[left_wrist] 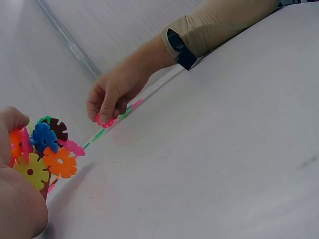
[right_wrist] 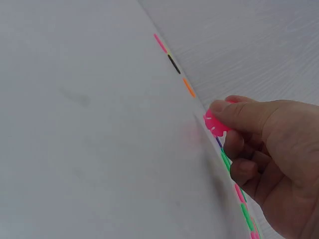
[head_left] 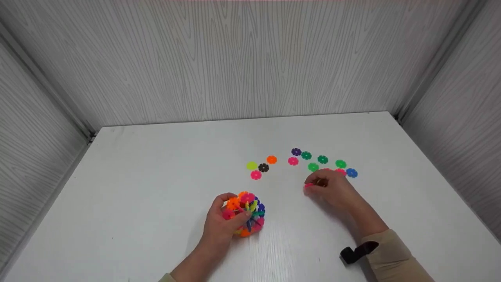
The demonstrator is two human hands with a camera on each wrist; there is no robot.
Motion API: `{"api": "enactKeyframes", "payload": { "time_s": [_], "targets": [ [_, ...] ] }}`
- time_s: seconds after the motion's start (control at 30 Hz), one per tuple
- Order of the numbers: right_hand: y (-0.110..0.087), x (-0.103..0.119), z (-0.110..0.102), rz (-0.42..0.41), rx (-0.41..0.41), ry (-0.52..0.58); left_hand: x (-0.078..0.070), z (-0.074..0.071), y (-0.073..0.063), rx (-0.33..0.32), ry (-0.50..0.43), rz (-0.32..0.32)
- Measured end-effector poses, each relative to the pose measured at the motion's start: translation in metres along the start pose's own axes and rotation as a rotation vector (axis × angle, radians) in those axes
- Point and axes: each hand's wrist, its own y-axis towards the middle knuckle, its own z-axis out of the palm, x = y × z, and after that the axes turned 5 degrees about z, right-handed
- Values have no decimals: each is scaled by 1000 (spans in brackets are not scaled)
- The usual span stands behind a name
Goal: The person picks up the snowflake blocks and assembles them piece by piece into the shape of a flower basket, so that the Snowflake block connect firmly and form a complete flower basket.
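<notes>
My left hand (head_left: 223, 221) grips a rounded cluster of interlocked snowflake discs (head_left: 256, 224) in orange, pink, yellow, blue and green, its thumb across the front. In the left wrist view yellow, orange, blue and brown discs of the cluster (left_wrist: 60, 162) show beyond the thumb. Between thumb and fingertips my right hand (head_left: 332, 188) pinches a single pink snowflake disc (right_wrist: 215, 123), raised over the table to the right of the cluster. The disc's notched edge sticks out past the thumb in the right wrist view; the rest is covered by fingers.
Loose discs lie flat on the white table (head_left: 156, 188): a yellow disc (head_left: 251, 165), a black one (head_left: 264, 167) and an orange one (head_left: 271, 159) beyond the cluster. Several more, including a blue disc (head_left: 352, 172), lie beyond my right hand. Grey wood-grain panels (head_left: 242, 58) enclose the table.
</notes>
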Motion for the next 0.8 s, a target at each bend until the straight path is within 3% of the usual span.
{"api": "enactKeyframes", "payload": {
  "time_s": [0.1,0.23,0.37,0.57,0.8],
  "targets": [
    [-3,15,11,-54,25,109,0,-1,0,5,27,-6],
    [-11,38,29,-191,93,268,1,0,0,-8,37,-14],
    [-22,60,48,-296,146,359,3,1,0,-10,22,-4],
    [-34,77,66,-369,121,397,4,-1,0,27,10,56],
    [-39,81,74,-411,63,318,4,0,-1,39,15,100]
  ]
}}
